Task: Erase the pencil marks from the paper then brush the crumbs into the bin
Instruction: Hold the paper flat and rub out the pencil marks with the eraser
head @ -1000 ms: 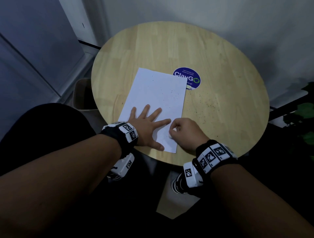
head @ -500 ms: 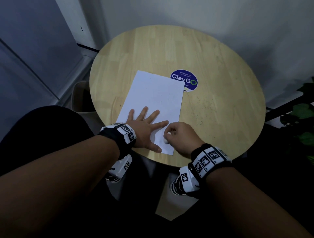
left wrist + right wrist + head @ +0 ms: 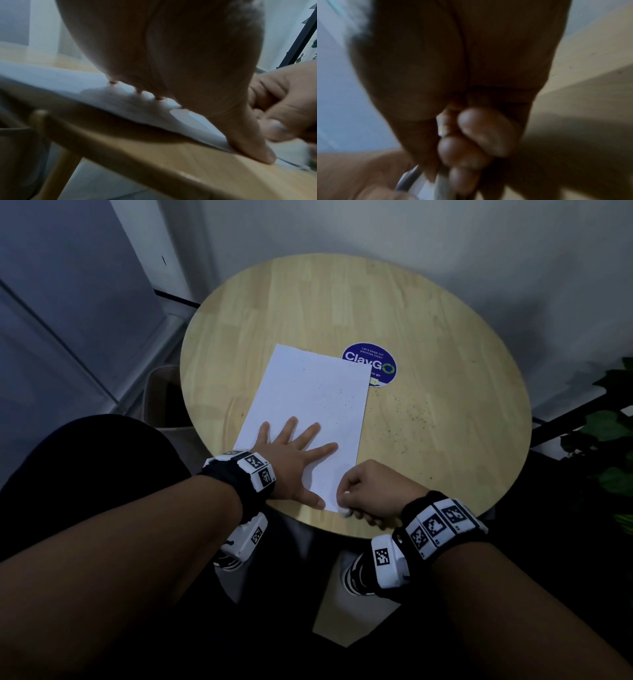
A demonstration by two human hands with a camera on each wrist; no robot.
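Pinched between the curled fingers and thumb of the right hand (image 3: 371, 491) is a small white eraser (image 3: 343, 510), its tip showing just off the near right corner of the white rectangular sheet of paper (image 3: 308, 402); the right wrist view is too blurred to confirm the exact finger placement. Left hand (image 3: 291, 460) lies flat with fingers spread on the near half of the sheet, thumb at the near edge, holding nothing but pressing the paper onto the round pale wooden table (image 3: 445, 354). Dark eraser crumbs (image 3: 411, 412) are scattered on the far right part of the sheet and, more thickly, on the bare wood to its right. A round blue sticker (image 3: 373, 361) is partly covered by the far right corner of the sheet. The beige bin (image 3: 161, 395) stands on the floor beside the table's left edge, mostly hidden beneath it. No pencil marks can be made out on the paper at this resolution. Judgement: the sheet is thin, light and easily creased, so it will slide or buckle under rubbing unless pinned close to the eraser. The crumbs are loose and light; they should sweep readily by hand toward the left edge above the bin.
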